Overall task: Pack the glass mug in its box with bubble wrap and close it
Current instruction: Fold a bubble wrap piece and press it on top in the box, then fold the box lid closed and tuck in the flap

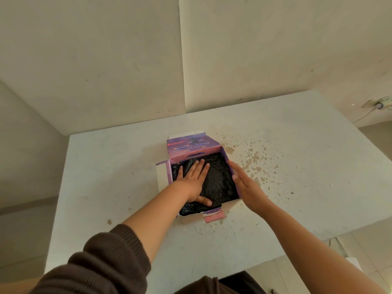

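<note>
Our left hand [194, 183] lies flat, fingers spread, pressing down on the dark wrap [220, 177] that fills the open box [212, 150]; it grips nothing, the palm simply rests on the crinkled surface. Our right hand [247, 186] is open too, its fingers straight and laid along the outside of the box's right wall, touching the rim without clasping it. The box sits near the middle of the tabletop [106, 166], a little toward the far edge, with its purple lid flap [191, 144] standing up at the far side, a side flap folded out to the left, and a small pink-edged flap at the near side lying outward. The mug itself is hidden; we cannot tell whether it lies under the wrap. Brown stains [254, 158] speckle the tabletop just right of the box. A dark sleeve [110, 257] covers our left upper arm.
</note>
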Demonstrator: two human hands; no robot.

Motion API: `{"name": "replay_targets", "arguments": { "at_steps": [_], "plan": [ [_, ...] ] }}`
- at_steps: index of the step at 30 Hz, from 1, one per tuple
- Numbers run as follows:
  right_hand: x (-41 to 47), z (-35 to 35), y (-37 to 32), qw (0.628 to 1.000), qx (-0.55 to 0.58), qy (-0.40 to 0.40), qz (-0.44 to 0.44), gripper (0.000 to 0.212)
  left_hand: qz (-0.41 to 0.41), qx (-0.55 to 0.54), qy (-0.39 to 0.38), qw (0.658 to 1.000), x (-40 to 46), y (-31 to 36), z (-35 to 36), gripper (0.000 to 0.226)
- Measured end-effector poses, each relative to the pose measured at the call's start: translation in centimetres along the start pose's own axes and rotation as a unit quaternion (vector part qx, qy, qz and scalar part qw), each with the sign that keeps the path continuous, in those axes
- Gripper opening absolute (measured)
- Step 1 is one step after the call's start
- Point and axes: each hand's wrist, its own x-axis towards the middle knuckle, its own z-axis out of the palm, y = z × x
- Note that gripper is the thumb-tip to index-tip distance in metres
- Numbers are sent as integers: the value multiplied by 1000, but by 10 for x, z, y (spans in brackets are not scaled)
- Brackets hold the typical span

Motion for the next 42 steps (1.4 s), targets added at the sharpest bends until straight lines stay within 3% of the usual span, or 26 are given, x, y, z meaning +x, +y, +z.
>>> {"name": "replay_targets", "arguments": {
  "at_steps": [3,6,8,10,12,13,17,20,24,27,28,31,33,37,42],
  "plan": [
    [-3,-2,-3,1000,-1,-4,-10,41,13,-2,4,1000,-4,-1,-3,117],
    [-1,-5,-10,999,-38,11,-12,39,38,-41,60,997,-14,-2,-13,96],
    [5,-10,-19,996,-79,30,-17,36,42,-109,171,978,-25,-8,-19,70],
    [19,-16,-29,994,-105,38,-20,37,23,-162,342,925,-34,-18,-21,43],
    [37,-21,-40,993,-112,41,-6,38,-43,-166,462,870,-37,-29,-19,29],
    [47,-23,-44,993,-113,38,4,39,-93,-179,484,851,-36,-35,-17,28],
    [81,-31,-54,991,-117,22,58,39,-269,-371,400,794,-29,-39,-20,47],
    [96,-36,-51,990,-94,0,104,34,-282,-504,353,736,-27,-33,-21,54],
    [88,-52,-54,990,9,-18,142,24,-324,-520,323,721,-46,-40,-15,42],
    [70,-63,-64,992,51,-44,110,23,-246,-611,312,685,-67,-35,-7,39],
    [65,-62,-64,994,32,-54,87,24,-217,-615,311,691,-70,-29,-4,36],
    [56,-51,-54,994,-96,-44,-18,25,-191,-514,343,763,-68,-5,8,37],
    [51,-40,-40,988,-127,-48,-72,29,-187,-476,388,767,-60,8,20,42],
    [40,-18,-16,993,-74,-67,-70,41,-149,-432,413,787,-44,21,45,46],
    [42,-11,-9,996,24,-70,-48,48,-141,-487,399,764,-43,18,40,61]
  ]
}}
